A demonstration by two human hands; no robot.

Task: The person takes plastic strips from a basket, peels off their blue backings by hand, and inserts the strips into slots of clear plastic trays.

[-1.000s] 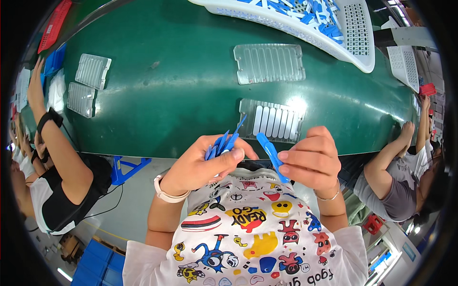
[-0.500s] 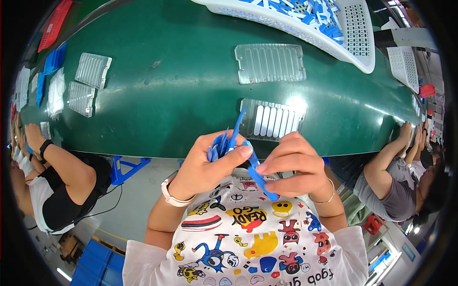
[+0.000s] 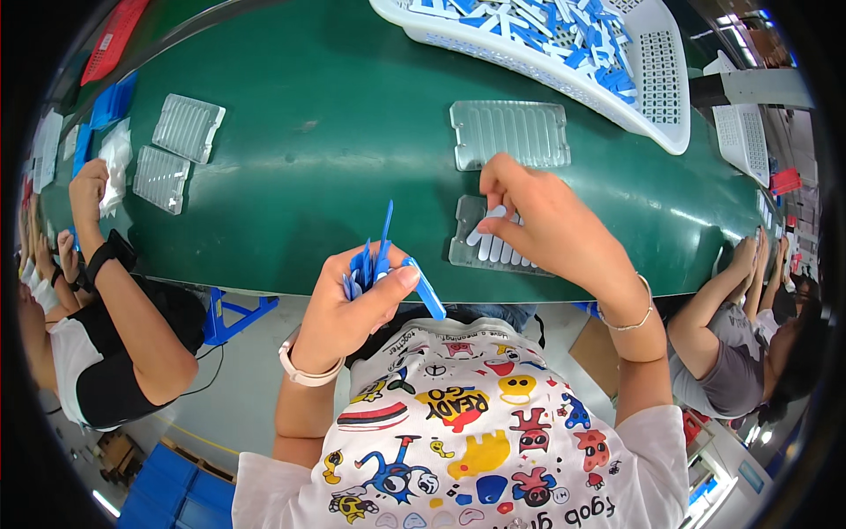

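My left hand (image 3: 357,295) is closed round a bundle of slim blue plastic strips (image 3: 385,231). One blue piece (image 3: 427,291) juts out past the thumb toward my shirt. Over the nearer clear grooved tray (image 3: 464,251), my right hand (image 3: 538,216) pinches the end of a white rounded strip (image 3: 495,213), which tilts up out of the row. Several white strips (image 3: 507,255) lie side by side in that tray's grooves, partly covered by my hand. Just beyond stands a second clear grooved tray (image 3: 511,132), with no strips showing in it.
A white perforated basket (image 3: 663,79) full of blue and white pieces stands at the far right. Two clear trays (image 3: 189,129) and a white plastic bag (image 3: 115,167) lie on the left of the green table (image 3: 300,194). People work on both sides, one forearm (image 3: 101,212) at left.
My right hand has left the blue piece at my left hand and reached forward to the nearer tray, taking hold of a white strip. My left hand has shifted slightly left.
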